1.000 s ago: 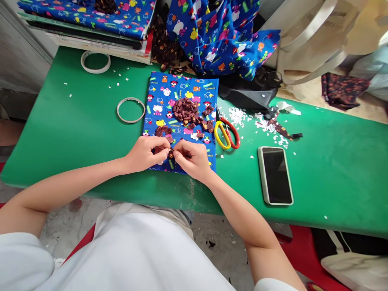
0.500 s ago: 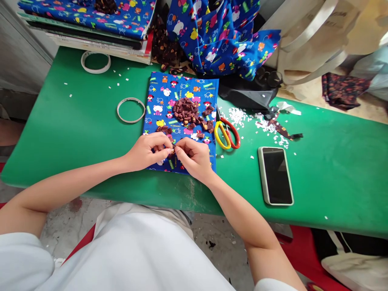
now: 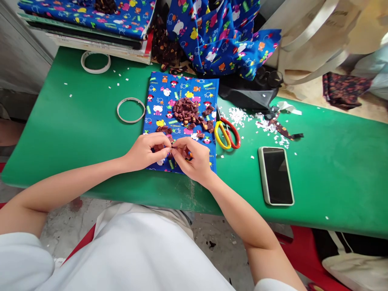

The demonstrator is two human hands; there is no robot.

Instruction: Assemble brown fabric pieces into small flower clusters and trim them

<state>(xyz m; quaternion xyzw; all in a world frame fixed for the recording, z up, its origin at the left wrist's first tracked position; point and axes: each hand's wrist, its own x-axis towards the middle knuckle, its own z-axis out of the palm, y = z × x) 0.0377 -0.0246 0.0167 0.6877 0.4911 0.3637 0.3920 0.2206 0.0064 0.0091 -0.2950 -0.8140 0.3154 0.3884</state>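
My left hand [image 3: 150,151] and my right hand [image 3: 191,157] meet fingertip to fingertip over the near part of a blue cartoon-print cloth pad [image 3: 157,95]. Both are closed in a pinch. Whatever lies between the fingertips is small, dark and mostly hidden. Just beyond the hands, a heap of small dark-brown pieces [image 3: 185,110] rests on the pad, with flatter brown scraps [image 3: 207,126] to its right. Red-and-yellow-handled scissors [image 3: 228,135] lie along the pad's right edge.
On the green table [image 3: 85,141] are a tape ring [image 3: 131,110], another tape roll [image 3: 96,62] and white paper bits [image 3: 238,116]. A phone [image 3: 276,176] lies at right. Behind stand a stack of books [image 3: 100,46], bunched blue cloth [image 3: 224,48] and a black bag [image 3: 245,95].
My right fingertips have shifted slightly left, closer against the left ones. The small light-coloured bit seen between the fingers before is now hidden. The things around have stayed put.
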